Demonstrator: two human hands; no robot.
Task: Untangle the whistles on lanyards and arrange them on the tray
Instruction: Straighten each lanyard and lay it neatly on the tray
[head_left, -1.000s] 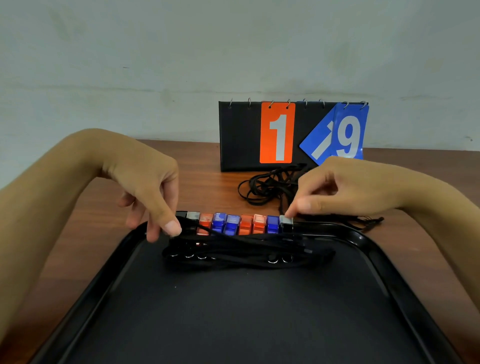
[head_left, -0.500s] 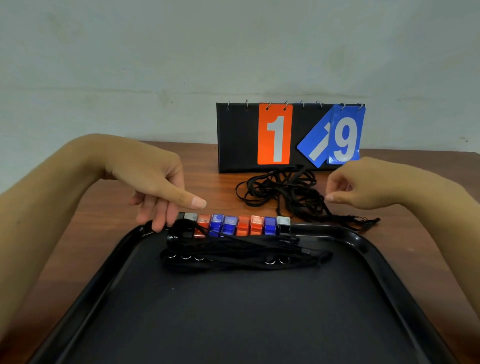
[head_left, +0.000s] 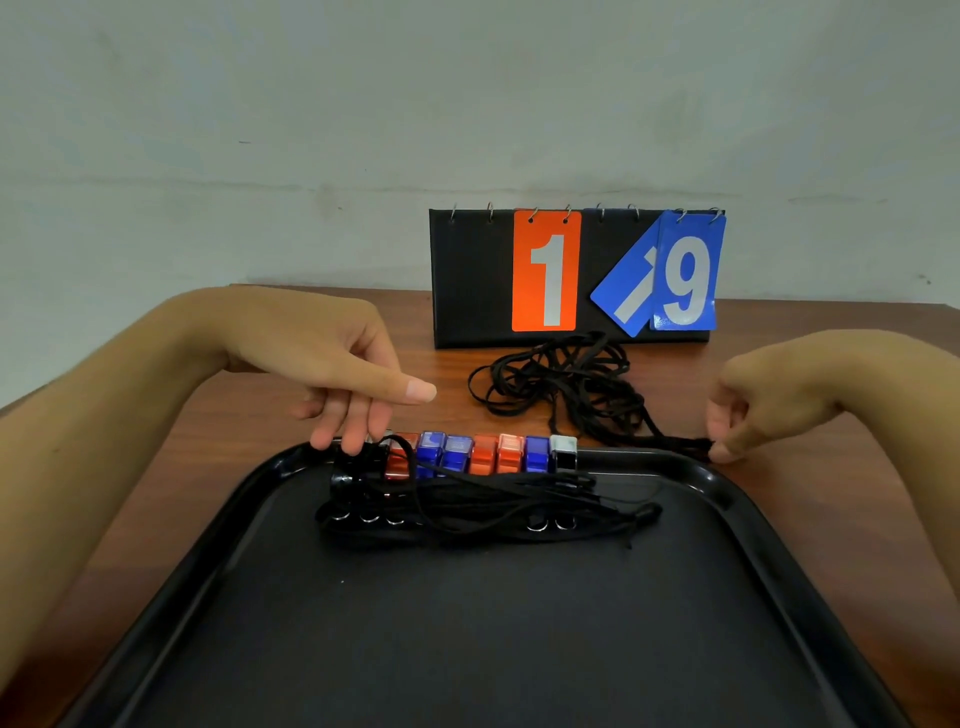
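Setting: wooden table (head_left: 857, 519) against a pale wall.

Left hand (head_left: 332, 374): relaxed, fingers extended, tips at the whistle row (head_left: 483, 454).

Right hand (head_left: 769, 395): pinched the lanyard cord (head_left: 675, 446) at the black tray (head_left: 727, 499) corner.

Whistles: side by side along the far rim, row running left-right; mouthpiece direction unclear.

Risk: pulling the cord toward the tangle (head_left: 561, 384) could drag the silver whistle (head_left: 563, 452) from line.

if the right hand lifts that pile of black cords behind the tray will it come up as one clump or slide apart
Probably one floppy clump: the black cords lie in overlapping loops with no stiffness showing. Their strands bunch together where the right hand pinches them at the tray corner, so pulling there likely drags the pile. The cords look thin, so likely light, and loops may snag the scoreboard.
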